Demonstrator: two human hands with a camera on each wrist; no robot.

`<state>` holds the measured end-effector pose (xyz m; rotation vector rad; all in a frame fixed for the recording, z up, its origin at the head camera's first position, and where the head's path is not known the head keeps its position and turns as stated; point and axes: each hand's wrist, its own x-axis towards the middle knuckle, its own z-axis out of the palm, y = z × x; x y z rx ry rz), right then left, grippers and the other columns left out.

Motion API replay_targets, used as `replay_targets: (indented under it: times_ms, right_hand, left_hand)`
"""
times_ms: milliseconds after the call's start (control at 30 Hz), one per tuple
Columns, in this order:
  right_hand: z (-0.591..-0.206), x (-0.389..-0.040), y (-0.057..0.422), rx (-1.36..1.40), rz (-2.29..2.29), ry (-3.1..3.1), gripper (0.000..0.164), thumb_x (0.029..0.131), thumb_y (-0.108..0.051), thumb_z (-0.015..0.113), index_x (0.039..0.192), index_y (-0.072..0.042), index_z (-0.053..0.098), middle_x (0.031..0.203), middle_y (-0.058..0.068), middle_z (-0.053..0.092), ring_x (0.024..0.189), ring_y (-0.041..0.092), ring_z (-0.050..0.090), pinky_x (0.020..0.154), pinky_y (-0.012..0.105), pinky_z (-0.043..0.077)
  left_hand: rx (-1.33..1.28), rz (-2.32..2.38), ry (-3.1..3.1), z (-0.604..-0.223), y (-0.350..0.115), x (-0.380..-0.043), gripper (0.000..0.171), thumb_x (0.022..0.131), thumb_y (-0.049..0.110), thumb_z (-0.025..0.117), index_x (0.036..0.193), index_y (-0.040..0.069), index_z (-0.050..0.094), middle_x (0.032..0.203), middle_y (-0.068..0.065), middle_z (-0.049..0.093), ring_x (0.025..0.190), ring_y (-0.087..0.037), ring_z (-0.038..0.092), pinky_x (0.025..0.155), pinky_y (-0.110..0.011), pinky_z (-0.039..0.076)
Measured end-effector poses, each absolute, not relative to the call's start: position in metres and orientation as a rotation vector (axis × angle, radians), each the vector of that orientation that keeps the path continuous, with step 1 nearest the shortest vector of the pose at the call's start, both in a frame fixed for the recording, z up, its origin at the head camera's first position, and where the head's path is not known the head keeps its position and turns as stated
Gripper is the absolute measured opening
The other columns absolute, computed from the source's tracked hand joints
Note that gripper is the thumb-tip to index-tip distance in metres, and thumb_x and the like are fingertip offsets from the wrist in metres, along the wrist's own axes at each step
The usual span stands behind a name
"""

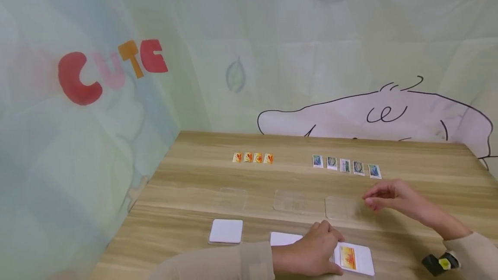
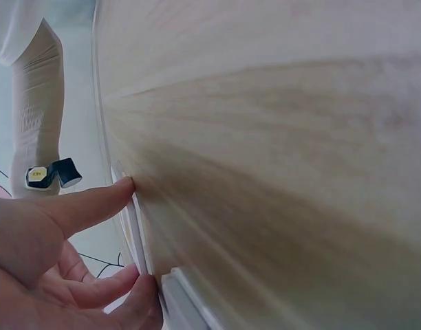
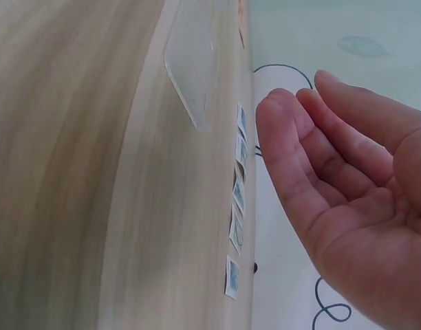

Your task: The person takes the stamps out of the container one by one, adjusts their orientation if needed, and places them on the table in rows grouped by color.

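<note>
My left hand holds a white card at the table's front, thumb and fingertips at its edges. An orange-and-yellow stamp lies on that card. In the left wrist view, the thumb and fingers of the left hand touch the card's thin edge. Above the table, to the right of a clear plastic piece, my right hand hovers with loosely bent fingers. Nothing shows in its grasp in the right wrist view, where the palm of the right hand is seen.
Several orange stamps form a row at the back left, several blue-green stamps at the back right. Two more clear plastic pieces lie mid-table. White cards lie along the front, one partly behind the left arm. Printed fabric walls surround the wooden table.
</note>
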<state>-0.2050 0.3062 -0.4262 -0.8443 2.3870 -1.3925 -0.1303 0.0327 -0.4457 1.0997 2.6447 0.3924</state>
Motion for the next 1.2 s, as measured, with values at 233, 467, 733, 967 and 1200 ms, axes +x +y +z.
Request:
replay_targets:
  times_ms: [233, 467, 733, 967, 1200]
  right_hand:
    - [-0.431, -0.199, 0.301, -0.88, -1.4, 2.336, 0.014, 0.096, -0.002, 0.063, 0.105, 0.009, 0.068, 0.093, 0.014, 0.071, 0.075, 0.017, 0.067, 0.067, 0.034, 0.057]
    - [-0.44, -0.196, 0.294, -0.943, -1.401, 2.284, 0.008, 0.095, -0.001, 0.064, 0.1, 0.003, 0.07, 0.088, 0.013, 0.07, 0.072, 0.015, 0.065, 0.064, 0.031, 0.055]
    - [-0.446, -0.193, 0.284, -0.998, -1.426, 2.212, 0.008, 0.095, 0.0, 0.064, 0.099, 0.002, 0.071, 0.086, 0.014, 0.07, 0.069, 0.016, 0.065, 0.061, 0.03, 0.055]
    - [-0.451, -0.191, 0.279, -1.02, -1.428, 2.201, 0.007, 0.094, -0.001, 0.065, 0.099, 0.0, 0.071, 0.086, 0.012, 0.071, 0.07, 0.011, 0.064, 0.062, 0.029, 0.055]
    - [-0.455, -0.188, 0.275, -1.056, -1.442, 2.183, 0.007, 0.091, 0.001, 0.067, 0.098, 0.004, 0.07, 0.086, 0.01, 0.071, 0.07, 0.01, 0.065, 0.061, 0.03, 0.056]
  left_hand:
    - [1.068, 0.409, 2.63, -0.445, 0.034, -0.131, 0.06, 0.078, 0.045, 0.083, 0.128, 0.017, 0.063, 0.111, 0.006, 0.053, 0.095, -0.004, 0.042, 0.08, -0.014, 0.038]
    - [1.077, 0.395, 2.648, -0.447, 0.034, -0.131, 0.06, 0.078, 0.045, 0.084, 0.127, 0.017, 0.064, 0.11, 0.008, 0.054, 0.094, -0.003, 0.042, 0.08, -0.014, 0.037]
    - [1.089, 0.402, 2.641, -0.448, 0.034, -0.133, 0.06, 0.077, 0.045, 0.084, 0.126, 0.017, 0.064, 0.109, 0.007, 0.053, 0.094, -0.003, 0.042, 0.081, -0.014, 0.037]
    - [1.091, 0.413, 2.628, -0.447, 0.033, -0.132, 0.06, 0.077, 0.044, 0.085, 0.126, 0.016, 0.064, 0.111, 0.007, 0.053, 0.095, -0.004, 0.042, 0.082, -0.014, 0.037]
    - [1.074, 0.424, 2.625, -0.446, 0.034, -0.133, 0.061, 0.076, 0.044, 0.086, 0.126, 0.016, 0.064, 0.11, 0.007, 0.053, 0.095, -0.003, 0.042, 0.081, -0.014, 0.038]
